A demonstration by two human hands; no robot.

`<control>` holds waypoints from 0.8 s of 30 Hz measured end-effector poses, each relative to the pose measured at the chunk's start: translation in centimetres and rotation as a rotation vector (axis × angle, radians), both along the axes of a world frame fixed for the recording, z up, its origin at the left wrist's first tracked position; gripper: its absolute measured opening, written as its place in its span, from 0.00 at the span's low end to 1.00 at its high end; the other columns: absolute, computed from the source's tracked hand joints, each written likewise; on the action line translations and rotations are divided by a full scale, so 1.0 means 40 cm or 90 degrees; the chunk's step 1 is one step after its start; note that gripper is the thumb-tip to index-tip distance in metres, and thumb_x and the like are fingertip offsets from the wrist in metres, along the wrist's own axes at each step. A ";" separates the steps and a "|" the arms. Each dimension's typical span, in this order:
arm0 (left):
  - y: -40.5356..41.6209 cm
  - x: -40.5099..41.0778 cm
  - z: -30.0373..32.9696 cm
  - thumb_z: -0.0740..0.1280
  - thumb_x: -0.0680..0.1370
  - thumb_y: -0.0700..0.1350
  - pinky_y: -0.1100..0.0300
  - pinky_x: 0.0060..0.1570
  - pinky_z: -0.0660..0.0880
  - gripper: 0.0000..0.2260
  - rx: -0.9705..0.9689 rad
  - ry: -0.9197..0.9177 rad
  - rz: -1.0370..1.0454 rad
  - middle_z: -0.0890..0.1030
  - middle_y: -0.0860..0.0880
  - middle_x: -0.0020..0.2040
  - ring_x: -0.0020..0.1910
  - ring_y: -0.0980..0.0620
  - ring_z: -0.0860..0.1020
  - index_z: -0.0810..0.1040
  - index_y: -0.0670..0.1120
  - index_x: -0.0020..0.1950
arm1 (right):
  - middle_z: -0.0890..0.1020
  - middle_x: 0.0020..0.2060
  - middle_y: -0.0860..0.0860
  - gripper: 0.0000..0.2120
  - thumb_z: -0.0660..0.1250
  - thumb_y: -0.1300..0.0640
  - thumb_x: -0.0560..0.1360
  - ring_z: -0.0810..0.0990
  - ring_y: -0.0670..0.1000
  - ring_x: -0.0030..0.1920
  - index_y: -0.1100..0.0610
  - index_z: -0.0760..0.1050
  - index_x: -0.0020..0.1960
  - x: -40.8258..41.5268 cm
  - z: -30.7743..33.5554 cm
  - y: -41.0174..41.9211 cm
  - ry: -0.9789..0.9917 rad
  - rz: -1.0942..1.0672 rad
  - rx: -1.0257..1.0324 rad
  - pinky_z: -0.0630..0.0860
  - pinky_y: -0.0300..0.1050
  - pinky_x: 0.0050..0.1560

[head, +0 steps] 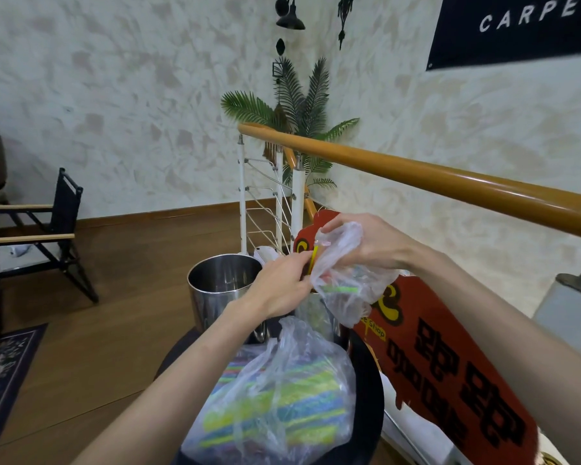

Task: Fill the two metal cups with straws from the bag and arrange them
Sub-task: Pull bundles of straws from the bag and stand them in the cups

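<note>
**Straws Coming Out of the Small Bag, Cups Unfilled**

Held above the counter (366, 397): a small clear plastic bag (342, 280), crumpled, nearly spent, with a few green and yellow straws (337, 290) showing through the film. Gripped at its top by the right hand (366, 243), fingers curled round the gathered plastic. Pinched at its mouth by the left hand (282, 286), fingertips closed on what looks like a yellow straw (314, 260) standing up out of the opening.

Judged to be the drawing-out step, ahead of any arranging. Next move likely to call for a clean pull free of the clinging film, then a drop into a cup.

Just behind the hands: one metal cup (222, 286), upright, shiny, apparently empty as far as visible. Second metal cup (312, 313) mostly hidden beneath the bag; contents impossible to tell.

Nearer the camera, resting on the dark round counter: a larger clear bag (275, 397), full of bright green, blue and yellow straws lying flat. Beside it, a red sign (450, 364) under a wooden handrail (416, 176).
</note>
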State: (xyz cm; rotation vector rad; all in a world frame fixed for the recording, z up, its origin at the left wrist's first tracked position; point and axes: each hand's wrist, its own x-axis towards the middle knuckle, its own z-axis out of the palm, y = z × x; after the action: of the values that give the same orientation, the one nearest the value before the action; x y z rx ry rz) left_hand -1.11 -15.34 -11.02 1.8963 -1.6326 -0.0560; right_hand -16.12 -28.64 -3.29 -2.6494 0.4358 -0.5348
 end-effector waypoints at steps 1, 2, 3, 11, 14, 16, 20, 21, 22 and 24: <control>0.006 -0.003 0.002 0.60 0.83 0.48 0.51 0.45 0.73 0.07 0.016 -0.012 -0.005 0.76 0.56 0.40 0.43 0.50 0.75 0.76 0.50 0.56 | 0.82 0.58 0.46 0.24 0.81 0.48 0.68 0.80 0.47 0.58 0.51 0.79 0.62 -0.004 0.002 0.000 -0.022 -0.003 0.003 0.76 0.49 0.62; 0.011 -0.004 0.003 0.59 0.82 0.46 0.51 0.44 0.72 0.07 0.031 -0.024 -0.011 0.76 0.56 0.39 0.43 0.49 0.75 0.76 0.49 0.57 | 0.82 0.57 0.46 0.23 0.80 0.49 0.69 0.80 0.47 0.58 0.51 0.80 0.61 -0.012 0.010 -0.003 -0.041 -0.003 0.007 0.77 0.48 0.62; 0.014 -0.003 0.006 0.58 0.80 0.45 0.50 0.46 0.73 0.08 0.046 -0.030 -0.015 0.77 0.53 0.40 0.43 0.47 0.76 0.75 0.48 0.55 | 0.82 0.57 0.45 0.22 0.80 0.48 0.68 0.80 0.46 0.58 0.50 0.80 0.60 -0.024 0.020 -0.007 -0.057 -0.004 0.011 0.76 0.45 0.61; 0.039 -0.002 0.014 0.59 0.75 0.58 0.48 0.46 0.74 0.29 0.101 -0.011 -0.047 0.75 0.46 0.42 0.42 0.48 0.73 0.65 0.46 0.73 | 0.85 0.54 0.43 0.17 0.79 0.62 0.70 0.82 0.38 0.55 0.53 0.83 0.58 -0.151 0.124 -0.039 -0.174 -0.035 0.013 0.74 0.27 0.51; 0.036 0.001 -0.005 0.60 0.74 0.67 0.48 0.56 0.75 0.38 0.086 -0.046 -0.014 0.79 0.51 0.56 0.53 0.50 0.75 0.61 0.48 0.78 | 0.83 0.52 0.39 0.17 0.78 0.63 0.71 0.80 0.33 0.53 0.51 0.82 0.58 -0.179 0.119 -0.030 -0.203 -0.071 -0.023 0.72 0.25 0.49; 0.040 -0.003 -0.012 0.60 0.75 0.70 0.49 0.57 0.75 0.38 0.074 -0.046 0.005 0.78 0.51 0.59 0.57 0.50 0.75 0.62 0.47 0.77 | 0.82 0.50 0.38 0.19 0.77 0.62 0.71 0.81 0.37 0.52 0.47 0.80 0.58 -0.202 0.109 -0.026 -0.233 -0.107 -0.047 0.75 0.32 0.49; 0.083 -0.019 -0.003 0.64 0.80 0.60 0.54 0.68 0.64 0.37 0.010 -0.131 0.028 0.69 0.47 0.75 0.72 0.48 0.67 0.56 0.42 0.81 | 0.81 0.44 0.39 0.17 0.70 0.56 0.68 0.80 0.39 0.42 0.46 0.78 0.56 -0.268 0.083 -0.001 -0.333 -0.164 -0.059 0.73 0.28 0.41; 0.103 -0.024 -0.001 0.64 0.80 0.59 0.55 0.71 0.61 0.36 -0.020 -0.148 0.035 0.66 0.47 0.77 0.75 0.49 0.64 0.57 0.43 0.81 | 0.82 0.44 0.40 0.15 0.71 0.58 0.70 0.80 0.41 0.42 0.47 0.79 0.55 -0.285 0.075 0.012 -0.350 -0.170 -0.073 0.73 0.28 0.41; 0.123 -0.026 -0.003 0.64 0.80 0.59 0.55 0.73 0.60 0.35 -0.052 -0.152 0.041 0.65 0.48 0.78 0.76 0.50 0.63 0.58 0.43 0.81 | 0.82 0.43 0.41 0.12 0.72 0.62 0.72 0.81 0.42 0.42 0.48 0.80 0.52 -0.300 0.067 0.029 -0.362 -0.174 -0.082 0.73 0.29 0.41; 0.172 -0.044 -0.009 0.62 0.80 0.61 0.49 0.73 0.64 0.32 -0.123 -0.131 0.043 0.68 0.50 0.77 0.74 0.52 0.65 0.64 0.46 0.79 | 0.82 0.42 0.42 0.08 0.72 0.64 0.74 0.81 0.39 0.40 0.51 0.80 0.47 -0.325 0.052 0.071 -0.394 -0.188 -0.072 0.73 0.30 0.39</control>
State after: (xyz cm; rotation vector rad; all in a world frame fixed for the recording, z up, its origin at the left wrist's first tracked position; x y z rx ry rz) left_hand -2.87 -8.46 -11.38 1.8546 -1.6401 0.3235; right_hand -29.12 -25.82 -1.21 -2.3542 0.6083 -1.4470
